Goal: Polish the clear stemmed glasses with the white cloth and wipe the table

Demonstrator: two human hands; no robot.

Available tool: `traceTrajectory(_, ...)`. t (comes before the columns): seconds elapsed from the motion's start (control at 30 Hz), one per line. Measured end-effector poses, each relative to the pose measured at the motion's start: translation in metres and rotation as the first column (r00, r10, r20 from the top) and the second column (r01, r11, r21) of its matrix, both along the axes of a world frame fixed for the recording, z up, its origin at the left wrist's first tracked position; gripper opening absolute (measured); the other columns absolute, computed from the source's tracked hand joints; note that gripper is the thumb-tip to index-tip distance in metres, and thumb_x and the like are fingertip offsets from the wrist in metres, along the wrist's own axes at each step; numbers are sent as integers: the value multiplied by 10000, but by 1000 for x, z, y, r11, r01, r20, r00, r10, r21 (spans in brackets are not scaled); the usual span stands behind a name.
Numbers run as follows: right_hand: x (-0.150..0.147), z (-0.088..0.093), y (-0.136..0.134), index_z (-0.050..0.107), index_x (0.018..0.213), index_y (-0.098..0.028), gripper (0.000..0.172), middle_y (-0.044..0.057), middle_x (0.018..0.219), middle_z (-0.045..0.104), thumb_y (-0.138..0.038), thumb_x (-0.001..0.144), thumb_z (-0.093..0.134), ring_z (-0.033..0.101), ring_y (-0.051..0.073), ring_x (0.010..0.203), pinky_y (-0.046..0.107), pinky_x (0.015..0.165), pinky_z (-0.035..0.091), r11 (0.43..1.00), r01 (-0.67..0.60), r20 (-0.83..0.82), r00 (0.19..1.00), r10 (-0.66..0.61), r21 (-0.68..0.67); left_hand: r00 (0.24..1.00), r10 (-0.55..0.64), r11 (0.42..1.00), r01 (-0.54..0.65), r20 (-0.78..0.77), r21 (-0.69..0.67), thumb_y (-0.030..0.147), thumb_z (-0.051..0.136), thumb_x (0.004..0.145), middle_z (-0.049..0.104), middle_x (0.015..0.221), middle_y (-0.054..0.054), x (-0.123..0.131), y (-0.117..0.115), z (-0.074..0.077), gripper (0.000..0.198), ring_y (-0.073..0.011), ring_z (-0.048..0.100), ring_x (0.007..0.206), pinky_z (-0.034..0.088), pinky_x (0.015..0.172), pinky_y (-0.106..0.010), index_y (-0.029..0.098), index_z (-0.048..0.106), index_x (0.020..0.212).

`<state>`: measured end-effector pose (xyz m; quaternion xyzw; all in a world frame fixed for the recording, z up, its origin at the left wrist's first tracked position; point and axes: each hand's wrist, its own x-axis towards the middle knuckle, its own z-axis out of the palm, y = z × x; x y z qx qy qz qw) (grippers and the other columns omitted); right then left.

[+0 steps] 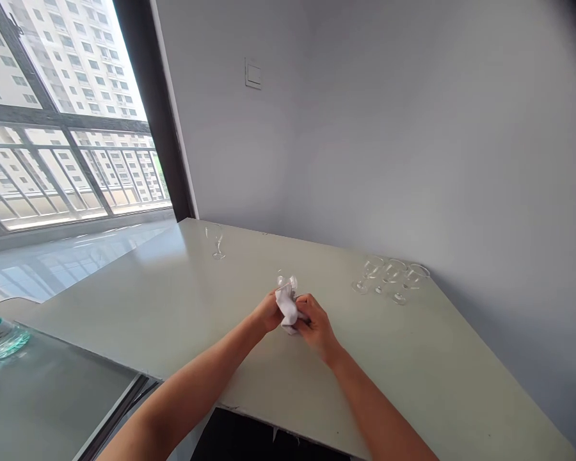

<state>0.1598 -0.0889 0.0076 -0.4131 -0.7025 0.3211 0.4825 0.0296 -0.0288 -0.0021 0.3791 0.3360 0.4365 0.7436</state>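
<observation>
Above the middle of the table, my left hand (267,312) is closed around a small clear stemmed glass (288,282), mostly hidden by a cloth and my fingers. My right hand (315,325) is closed on the white cloth (287,307), pressing it against the glass. Its lower end hangs loose between my hands. To the right stand three similar clear stemmed glasses, a left one (372,267), a middle one (393,272) and a right one (411,278). One more stemmed glass (217,243) stands upright near the far left edge.
The pale table (413,365) runs along a grey wall with a light switch (253,75). A lower glass-topped surface (57,390) at left bears a clear greenish bottle (2,336). Behind it are a window and railing (77,166). Something black (259,435) sits below the front edge.
</observation>
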Motion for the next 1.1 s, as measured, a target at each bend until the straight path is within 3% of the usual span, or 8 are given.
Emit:
traceTrajectory(0.1,2,-9,7,600,841,-228,171,9,773,558,-332,711,636,494,155,701,280,642,414,975,29,-356,928,-108,-220,984,19,999,-12,178,-40,349,653,688,484,591,42,4,-4,1,260,-48,466,498,413,508,-179,157,491,756)
traceTrajectory(0.27,-4,-24,17,588,839,-207,279,9,709,591,-444,695,620,531,146,633,263,569,432,840,-217,-676,704,-219,-498,959,187,978,-201,212,48,292,681,675,574,817,19,2,-4,2,433,-37,518,561,453,620,-196,205,437,1023)
traceTrajectory(0.4,-14,-31,12,539,720,-199,273,-9,573,528,-472,728,546,499,140,490,254,430,388,691,-373,-642,747,-173,-620,929,370,907,-366,19,206,316,682,657,578,799,33,-1,-3,4,561,-52,524,549,449,624,-221,228,365,1111)
traceTrajectory(0.47,-14,-31,8,528,706,-198,331,-15,551,510,-522,760,487,481,135,456,250,411,371,705,-318,-516,853,-80,-634,896,443,862,-415,-34,291,318,678,650,585,777,32,-4,-1,5,546,-66,532,572,450,652,-238,218,363,1085)
traceTrajectory(0.6,1,-24,8,575,726,-212,358,18,698,553,-531,808,436,514,140,561,257,511,380,949,129,82,991,-109,-288,853,514,791,-433,-87,431,311,639,675,591,770,14,-9,5,1,536,-105,559,642,444,661,-261,212,330,1103)
traceTrajectory(0.67,10,-21,11,593,780,-221,304,42,821,553,-465,842,421,521,156,676,271,603,384,939,343,260,904,-340,38,826,544,754,-405,-147,516,295,619,689,595,792,3,-9,6,-3,559,-118,571,694,438,688,-268,215,310,1148)
traceTrajectory(0.77,17,-21,18,579,928,-196,248,59,830,535,-366,865,409,497,178,756,296,698,376,863,392,333,806,-489,318,780,565,680,-256,-268,687,250,616,683,601,804,13,-3,2,-11,603,-110,561,705,427,734,-270,220,297,1194)
traceTrajectory(1.1,14,-45,36,554,698,-195,235,19,736,584,-287,849,399,504,154,731,244,666,360,896,357,513,735,-443,263,789,496,614,-23,-363,789,226,586,717,571,1016,-20,14,-12,-28,659,-108,544,808,446,793,-297,249,243,1278)
